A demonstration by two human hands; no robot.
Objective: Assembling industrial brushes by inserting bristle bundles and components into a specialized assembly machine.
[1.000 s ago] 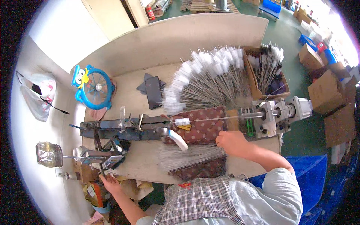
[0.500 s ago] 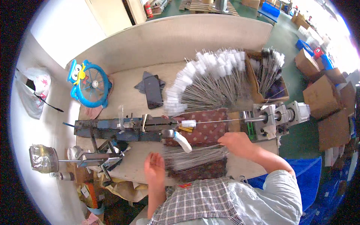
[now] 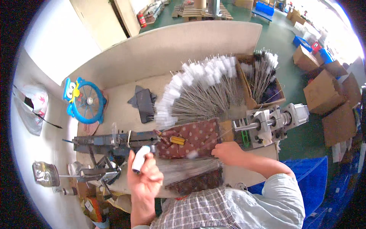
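My left hand (image 3: 146, 173) is wrapped round the white handle (image 3: 140, 159) of a lever on the long dark metal fixture (image 3: 103, 141). My right hand (image 3: 230, 153) has its fingertips pressed together at the right end of a bundle of thin metal wires (image 3: 179, 168). What they pinch is too small to make out. Just left of these fingertips, a white brush head (image 3: 192, 154) shows as a blur over the near edge of a brown dotted cloth (image 3: 198, 137). A yellow block (image 3: 177, 140) lies on the cloth.
Many white-tipped wire brushes (image 3: 198, 84) fan out behind the cloth, beside a cardboard box (image 3: 248, 86) of more brushes. A metal chuck unit (image 3: 267, 124) stands at right. A dark phone (image 3: 145, 105) and a blue toy-shaped fan (image 3: 85, 101) sit at back left.
My left hand, open before, has closed on the white lever handle, which has swung left. The brush has left the line between fixture and chuck and come nearer. The whole view has shifted.
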